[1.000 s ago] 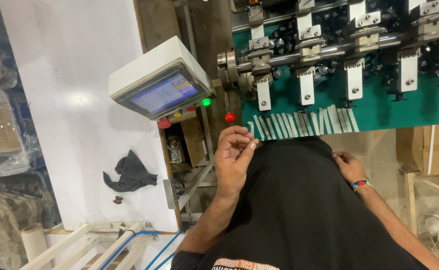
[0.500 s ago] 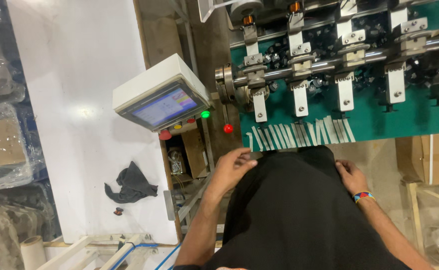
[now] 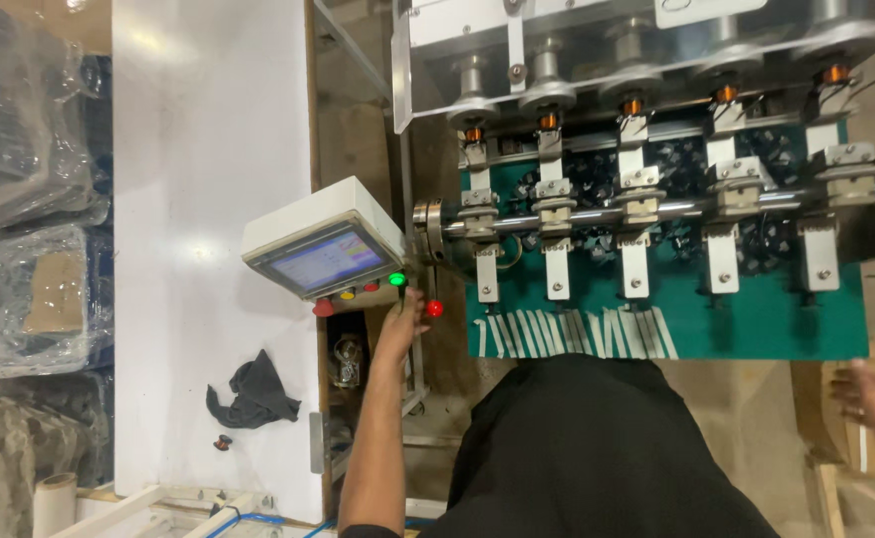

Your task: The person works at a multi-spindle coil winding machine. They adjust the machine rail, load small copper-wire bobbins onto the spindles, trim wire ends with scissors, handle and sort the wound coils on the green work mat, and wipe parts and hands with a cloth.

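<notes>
At the green machine bed [image 3: 756, 329], left hand [image 3: 402, 324] has risen, fingers touching the control box [image 3: 323, 249].

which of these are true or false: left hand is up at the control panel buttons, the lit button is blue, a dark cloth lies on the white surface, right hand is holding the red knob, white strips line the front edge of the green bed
1. The left hand is up at the buttons under the control panel. True.
2. The lit button is blue. False: it glows green.
3. A dark cloth lies on the white surface. True.
4. The right hand is holding the red knob. False: it is far off at the right edge of the view, blurred, with no grip on anything visible.
5. White strips line the front edge of the green bed. True.
</notes>
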